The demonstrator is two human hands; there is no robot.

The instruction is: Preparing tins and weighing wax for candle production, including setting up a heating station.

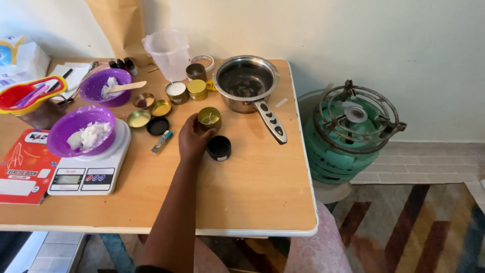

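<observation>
Left hand (192, 139): reaches across the tabletop (252, 187), its grip wrapped around the side of a small gold tin (209, 118) that stands upright on the wood.
Right hand: out of view.
Gold tin: open, with pale yellow wax inside (a wick cannot be made out); it stands just in front of the steel saucepan (246, 82).
Black lid (219, 147): lies flat, just beside the hand, on its right.
Other tins (160, 107): a loose cluster left of the hand, some open, well apart from it.
Lighter (162, 142): lies near the wrist, on its left.
Kitchen scale (91, 169): carries a purple bowl (83, 131) of white flakes.
Gas burner (348, 126): green, stands on the floor beside the tabletop.
</observation>
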